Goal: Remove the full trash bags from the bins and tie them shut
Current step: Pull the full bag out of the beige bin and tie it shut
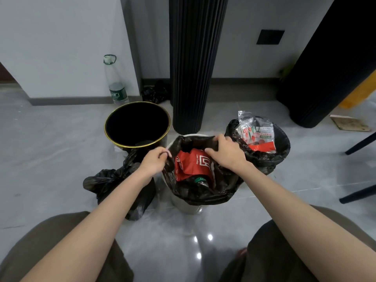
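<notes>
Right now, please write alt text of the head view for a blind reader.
The left hand and right hand grip the rim of a full black bag in the middle white bin. Left of it are an empty black bin and a loose bag on the floor; right, a second full bag.

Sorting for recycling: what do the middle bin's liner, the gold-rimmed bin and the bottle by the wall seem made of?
Liner: thin glossy black plastic film, crinkled. Gold-rimmed bin: black, shiny gold edge; metal or hard plastic, unclear. Bottle: clear plastic probably, see-through with green label.
</notes>
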A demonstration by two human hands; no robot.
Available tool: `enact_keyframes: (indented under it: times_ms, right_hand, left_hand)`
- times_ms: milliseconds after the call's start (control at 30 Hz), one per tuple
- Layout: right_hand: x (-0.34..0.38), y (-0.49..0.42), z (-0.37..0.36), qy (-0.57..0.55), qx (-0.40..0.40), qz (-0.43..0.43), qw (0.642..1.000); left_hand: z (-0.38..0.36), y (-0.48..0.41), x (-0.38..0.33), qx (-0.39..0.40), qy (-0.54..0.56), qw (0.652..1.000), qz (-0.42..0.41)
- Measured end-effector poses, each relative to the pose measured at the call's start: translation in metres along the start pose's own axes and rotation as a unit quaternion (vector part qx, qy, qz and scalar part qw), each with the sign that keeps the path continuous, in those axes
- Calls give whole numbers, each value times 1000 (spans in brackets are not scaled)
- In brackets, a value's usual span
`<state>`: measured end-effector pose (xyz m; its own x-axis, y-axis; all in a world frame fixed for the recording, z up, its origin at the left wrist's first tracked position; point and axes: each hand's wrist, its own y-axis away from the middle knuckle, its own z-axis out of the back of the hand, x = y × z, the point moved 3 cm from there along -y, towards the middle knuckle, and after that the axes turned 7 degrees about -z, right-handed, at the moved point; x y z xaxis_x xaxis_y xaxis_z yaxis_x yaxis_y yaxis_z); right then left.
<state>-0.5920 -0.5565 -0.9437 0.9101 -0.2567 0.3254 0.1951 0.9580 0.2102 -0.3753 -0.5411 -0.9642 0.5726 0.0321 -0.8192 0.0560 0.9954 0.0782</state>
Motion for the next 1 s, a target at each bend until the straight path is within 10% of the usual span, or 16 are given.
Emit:
enact_keyframes:
  times_ms: [233,767,867,1000]
  right_hand:
    - [-11,15,-4,-40,23,26,999]
    - [-2,70,-25,-109,192,85,972]
    - [-3,77,-30,-8,252,117,961]
    - [-8,76,-36,130,143,177,965]
  left_hand:
    - [-6,26,10,195,-66,978,42]
    - [-23,48,21,157,-122,980,26]
    - [-27,50,18,145,-132,981,-7]
    - [-28,48,18,129,-116,985,-18]
